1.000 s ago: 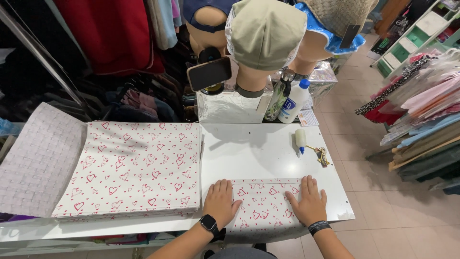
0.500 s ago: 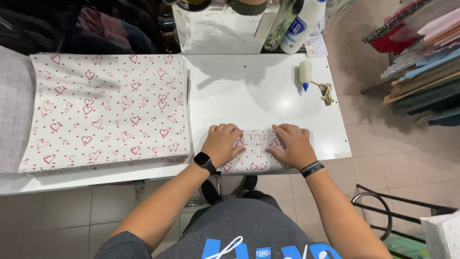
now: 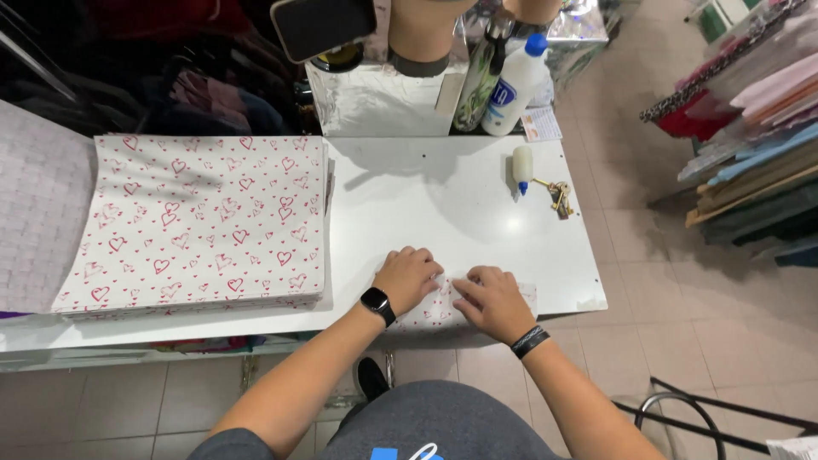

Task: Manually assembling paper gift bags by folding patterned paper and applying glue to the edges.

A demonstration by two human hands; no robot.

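Two hands press down side by side on a small folded piece of heart-print paper [image 3: 439, 308] at the near edge of the white table [image 3: 426, 204]. The left hand [image 3: 407, 278], with a black smartwatch [image 3: 377, 304] on its wrist, lies with fingers curled over the paper's left part. The right hand [image 3: 492, 300], with a dark wristband [image 3: 530, 341], covers the middle and right part. Neither hand grips anything; both lie flat on the paper, close together but with a slim gap between them.

To the left, well apart from the hands, sits a large stack of heart-print sheets [image 3: 200, 221], white with red hearts, and beyond it a pale woven-pattern sheet [image 3: 38, 209] cut off by the picture's left edge. At the far right of the table lie a small glue bottle [image 3: 521, 166] with a blue tip and, just beside it, a bunch of keys [image 3: 560, 196]. Behind the table stand a white bottle with a blue cap [image 3: 515, 83], a dark green bottle [image 3: 479, 77], a silvery foil-wrapped box [image 3: 375, 100] and a phone [image 3: 324, 25] propped above. Stacked fabrics [image 3: 750, 145] fill the right side.

Nothing stands between the hands and the stack. Most of the folded paper is hidden under the hands; only its front strip and right end show, white with small red hearts, and its folds cannot be made out.
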